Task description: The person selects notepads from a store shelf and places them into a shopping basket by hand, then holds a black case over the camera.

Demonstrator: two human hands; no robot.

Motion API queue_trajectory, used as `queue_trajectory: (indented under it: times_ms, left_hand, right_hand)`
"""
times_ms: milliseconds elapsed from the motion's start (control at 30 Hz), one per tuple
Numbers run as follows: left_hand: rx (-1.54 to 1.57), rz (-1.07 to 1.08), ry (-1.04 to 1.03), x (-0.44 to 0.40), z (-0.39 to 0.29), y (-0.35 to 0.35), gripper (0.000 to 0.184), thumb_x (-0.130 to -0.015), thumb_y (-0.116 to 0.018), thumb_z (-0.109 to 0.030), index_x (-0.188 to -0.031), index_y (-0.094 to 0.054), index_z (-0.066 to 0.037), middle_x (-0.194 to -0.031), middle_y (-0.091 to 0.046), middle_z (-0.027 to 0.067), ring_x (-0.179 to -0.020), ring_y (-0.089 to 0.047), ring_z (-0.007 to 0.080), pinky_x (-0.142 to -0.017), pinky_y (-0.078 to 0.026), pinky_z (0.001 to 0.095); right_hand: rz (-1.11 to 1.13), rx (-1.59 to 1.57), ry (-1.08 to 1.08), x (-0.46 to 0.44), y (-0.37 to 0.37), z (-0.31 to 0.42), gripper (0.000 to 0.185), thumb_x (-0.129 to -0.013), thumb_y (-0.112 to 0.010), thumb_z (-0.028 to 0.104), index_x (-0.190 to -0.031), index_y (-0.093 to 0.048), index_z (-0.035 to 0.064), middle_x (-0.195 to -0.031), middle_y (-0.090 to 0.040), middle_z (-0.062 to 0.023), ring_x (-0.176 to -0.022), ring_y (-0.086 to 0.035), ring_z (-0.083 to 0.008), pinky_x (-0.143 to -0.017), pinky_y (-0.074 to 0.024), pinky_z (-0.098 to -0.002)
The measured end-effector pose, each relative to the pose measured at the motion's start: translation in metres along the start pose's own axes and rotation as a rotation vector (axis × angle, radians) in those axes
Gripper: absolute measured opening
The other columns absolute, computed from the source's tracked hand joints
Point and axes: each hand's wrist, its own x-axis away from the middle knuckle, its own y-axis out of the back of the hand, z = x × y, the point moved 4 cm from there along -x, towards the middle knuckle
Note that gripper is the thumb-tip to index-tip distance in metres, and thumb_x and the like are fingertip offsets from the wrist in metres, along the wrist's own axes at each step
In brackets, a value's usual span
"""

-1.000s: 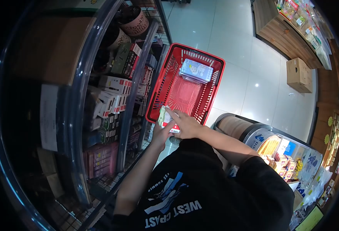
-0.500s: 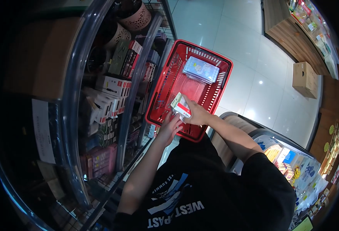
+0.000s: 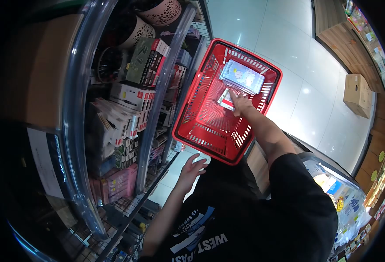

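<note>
A red plastic shopping basket [image 3: 188, 131] with slotted sides stands on the floor in front of me. Down inside it, my right hand [image 3: 241, 104] grips a small white-and-red box [image 3: 226, 100], seen low near the basket's bottom. Just beyond that hand, against the far end, lies a stack of pale blue printed flat cases [image 3: 243, 77]. My left hand [image 3: 193, 169] hangs outside the near left corner of the basket, fingers apart and holding nothing.
Shelving on the left has clear rails [image 3: 155, 96], stacked white pen boxes [image 3: 133, 98], pink boxes [image 3: 118, 181] and pink openwork baskets [image 3: 162, 12]. A cardboard carton [image 3: 357, 96] sits on the tiled floor to the right, near a wooden display [image 3: 338, 37]. Packaged goods [image 3: 349, 209] stand at lower right.
My right hand has carried the white-and-red box deeper into the basket, towards the blue cases. My left hand has come away from the box and drawn back outside the basket.
</note>
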Motion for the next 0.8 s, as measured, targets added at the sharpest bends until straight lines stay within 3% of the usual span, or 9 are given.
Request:
queue_trajectory:
  times_ms: [133, 233, 367, 467, 533, 567, 633, 733, 800]
  left_hand:
    - [0.023, -0.088, 0.043, 0.012, 0.010, 0.015, 0.039, -0.098, -0.049, -0.018, -0.135, -0.039, -0.006, -0.125, -0.056, 0.0165, -0.111, -0.058, 0.0234, -0.091, -0.049, 0.0326]
    - [0.062, -0.109, 0.042, 0.015, 0.014, 0.024, 0.046, -0.097, -0.054, -0.022, -0.136, -0.037, -0.004, -0.123, -0.057, 0.0165, -0.112, -0.058, 0.0228, -0.091, -0.048, 0.0323]
    - [0.015, -0.132, 0.000, 0.014, 0.015, 0.029, 0.040, -0.098, -0.051, -0.019, -0.134, -0.040, -0.005, -0.124, -0.057, 0.0159, -0.111, -0.058, 0.0224, -0.090, -0.049, 0.0321]
    - [0.005, -0.140, -0.011, 0.013, 0.015, 0.030, 0.041, -0.097, -0.052, -0.019, -0.134, -0.040, -0.006, -0.124, -0.057, 0.0157, -0.110, -0.059, 0.0223, -0.091, -0.049, 0.0321]
    - [0.012, -0.138, -0.027, 0.015, 0.016, 0.030, 0.041, -0.097, -0.052, -0.020, -0.134, -0.040, -0.006, -0.123, -0.058, 0.0152, -0.111, -0.059, 0.0222, -0.091, -0.049, 0.0321]
    - [0.017, -0.137, -0.038, 0.016, 0.017, 0.029, 0.041, -0.097, -0.052, -0.020, -0.134, -0.040, -0.006, -0.123, -0.058, 0.0152, -0.111, -0.059, 0.0222, -0.091, -0.049, 0.0321]
    - [0.018, -0.142, -0.018, 0.018, 0.020, 0.030, 0.045, -0.097, -0.053, -0.022, -0.135, -0.039, -0.004, -0.124, -0.057, 0.0155, -0.110, -0.058, 0.0223, -0.090, -0.047, 0.0326]
    - [0.000, -0.151, -0.013, 0.023, 0.025, 0.030, 0.046, -0.097, -0.054, -0.023, -0.135, -0.039, -0.004, -0.124, -0.058, 0.0150, -0.110, -0.058, 0.0217, -0.090, -0.047, 0.0323]
    - [-0.031, -0.170, -0.020, 0.026, 0.027, 0.031, 0.044, -0.097, -0.054, -0.022, -0.135, -0.040, -0.005, -0.123, -0.058, 0.0142, -0.108, -0.059, 0.0210, -0.089, -0.048, 0.0316]
  right_hand:
    - [0.042, 0.067, -0.079, -0.021, -0.024, -0.012, 0.104, -0.075, -0.071, 0.031, -0.151, 0.000, 0.0259, -0.143, -0.033, -0.0260, -0.122, -0.047, -0.0422, -0.097, -0.0454, -0.0460]
    - [0.077, 0.149, -0.154, -0.028, -0.027, -0.013, 0.106, -0.076, -0.071, 0.036, -0.151, 0.003, 0.0288, -0.148, -0.029, -0.0220, -0.128, -0.041, -0.0393, -0.099, -0.0432, -0.0435]
    - [0.131, 0.281, -0.237, -0.024, -0.026, -0.006, 0.094, -0.083, -0.063, 0.038, -0.151, 0.002, 0.0315, -0.152, -0.024, -0.0167, -0.136, -0.030, -0.0364, -0.098, -0.0404, -0.0486]
    - [-0.005, 0.237, -0.267, -0.036, -0.048, -0.012, 0.083, -0.086, -0.057, 0.037, -0.151, -0.005, 0.0277, -0.152, -0.025, -0.0137, -0.136, -0.029, -0.0367, -0.101, -0.0368, -0.0524]
    - [-0.241, 0.306, -0.218, -0.029, -0.054, -0.005, 0.070, -0.089, -0.051, 0.034, -0.149, -0.019, 0.0203, -0.152, -0.026, -0.0120, -0.136, -0.029, -0.0341, -0.104, -0.0326, -0.0536]
    - [-0.237, 0.162, -0.043, -0.022, -0.055, 0.005, 0.060, -0.088, -0.050, 0.027, -0.144, -0.031, 0.0136, -0.150, -0.028, -0.0115, -0.136, -0.029, -0.0308, -0.106, -0.0297, -0.0540]
    - [-0.103, 0.270, 0.010, -0.011, -0.062, 0.012, 0.057, -0.088, -0.050, 0.025, -0.141, -0.036, 0.0121, -0.150, -0.030, -0.0097, -0.138, -0.028, -0.0289, -0.107, -0.0281, -0.0534]
    - [0.069, 0.186, -0.095, -0.009, -0.064, 0.009, 0.055, -0.087, -0.050, 0.022, -0.140, -0.038, 0.0115, -0.149, -0.031, -0.0091, -0.139, -0.026, -0.0282, -0.108, -0.0281, -0.0535]
    - [0.071, 0.162, -0.103, -0.011, -0.062, 0.011, 0.054, -0.087, -0.050, 0.021, -0.139, -0.039, 0.0113, -0.149, -0.032, -0.0090, -0.139, -0.026, -0.0278, -0.108, -0.0290, -0.0526]
